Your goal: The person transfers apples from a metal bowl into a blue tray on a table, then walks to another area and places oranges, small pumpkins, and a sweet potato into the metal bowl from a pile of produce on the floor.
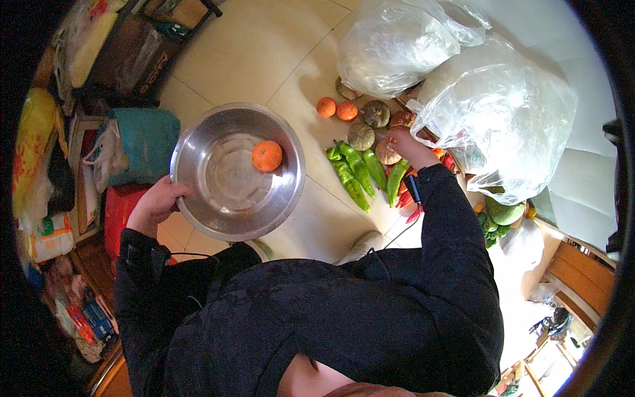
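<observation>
My left hand grips the rim of a round stainless steel basin, its thumb over the edge. Inside the basin, toward its right wall, sits one small orange pumpkin. My right hand is over a group of small pumpkins on the floor, its fingers curled at a tan pumpkin; whether they grip it is hidden. Around it are dark green pumpkins, a grey-green one and two orange ones. Long green peppers lie nearer me, with red peppers partly under my right forearm.
Bulging clear plastic bags stand at the right, beside a pale panel. A teal bag and a red box stand left of the basin, by a cluttered shelf. A green round vegetable lies right of my sleeve.
</observation>
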A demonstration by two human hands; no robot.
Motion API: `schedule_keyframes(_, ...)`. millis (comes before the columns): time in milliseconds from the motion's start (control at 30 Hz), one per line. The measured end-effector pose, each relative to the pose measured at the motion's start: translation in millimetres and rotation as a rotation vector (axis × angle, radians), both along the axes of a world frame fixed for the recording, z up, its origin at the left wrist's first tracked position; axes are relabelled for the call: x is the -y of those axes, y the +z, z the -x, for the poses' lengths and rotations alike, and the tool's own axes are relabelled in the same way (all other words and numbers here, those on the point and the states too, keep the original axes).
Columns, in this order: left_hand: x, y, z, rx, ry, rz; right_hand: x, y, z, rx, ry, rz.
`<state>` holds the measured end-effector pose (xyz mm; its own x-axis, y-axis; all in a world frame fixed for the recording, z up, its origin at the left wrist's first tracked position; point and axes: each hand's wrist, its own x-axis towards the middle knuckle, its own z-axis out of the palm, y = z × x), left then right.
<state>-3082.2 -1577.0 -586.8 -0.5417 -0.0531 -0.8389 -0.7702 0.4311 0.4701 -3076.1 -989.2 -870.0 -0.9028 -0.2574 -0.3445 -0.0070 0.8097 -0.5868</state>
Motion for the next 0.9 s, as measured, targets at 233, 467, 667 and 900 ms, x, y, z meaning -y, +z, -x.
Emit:
schedule_keyframes(233,-4,7,-1,0.015,-0.017,-0.014,7,9,1,0.172,-0.028,0.09)
schedule_keyframes(467,5,2,-4,-0.005,-0.008,-0.011,-19,-9,6,-0.003,-0.062,0.077)
schedule_keyframes(667,9,1,-6,-0.02,-0.021,-0.019,-9,71,9,-0.088,-0.045,-0.278)
schedule_keyframes(900,11,1,-4,0.006,-0.024,-0.008,-3,87,9,-0.027,-0.112,-0.296)
